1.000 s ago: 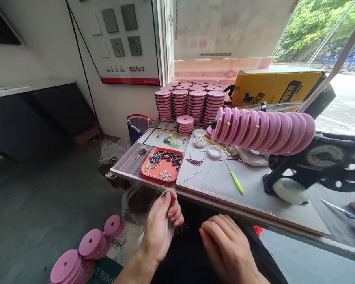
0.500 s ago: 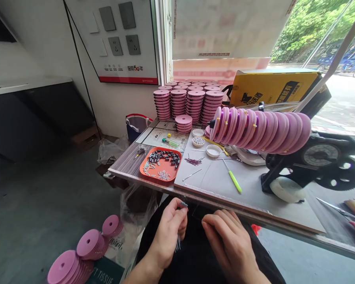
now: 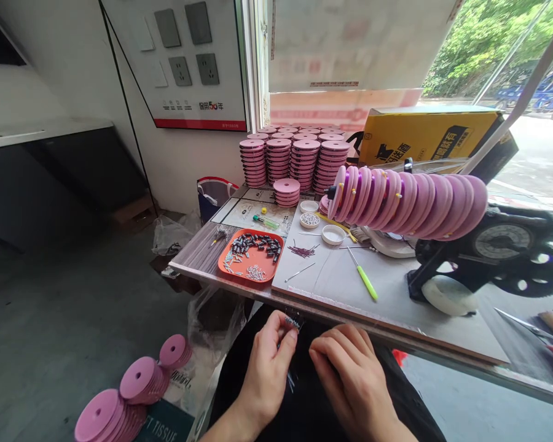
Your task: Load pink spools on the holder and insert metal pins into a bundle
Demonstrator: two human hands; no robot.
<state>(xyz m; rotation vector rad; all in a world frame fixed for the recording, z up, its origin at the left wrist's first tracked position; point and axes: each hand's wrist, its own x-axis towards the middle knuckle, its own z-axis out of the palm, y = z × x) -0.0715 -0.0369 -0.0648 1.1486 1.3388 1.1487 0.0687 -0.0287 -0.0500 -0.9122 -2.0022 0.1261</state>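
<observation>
Over my lap, my left hand [image 3: 268, 362] is closed, thumb and fingertips pinching a small grey-blue beaded piece [image 3: 293, 321]. Thin pale strands [image 3: 290, 382] hang below that hand. Just to its right is my right hand [image 3: 354, 371], its fingers curled together; whatever lies between its fingertips is hidden or too fine to name. The table edge runs just beyond both hands. On the table, an orange tray [image 3: 222, 268] holds black pieces, pale tubes and small silvery bits.
Right of the tray, a board [image 3: 336, 291] bears a green-handled hook tool [image 3: 366, 282], white dishes [image 3: 333, 234] and dark purple sticks [image 3: 303, 250]. A black machine [image 3: 470, 252] carries pink spools [image 3: 410, 202]. Scissors [image 3: 529, 328] lie far right. More spools [image 3: 133, 380] stack at lower left.
My left hand has shifted slightly right with the beaded piece, and the hanging strands have swung right. My right hand has edged left, narrowing the gap between the hands.
</observation>
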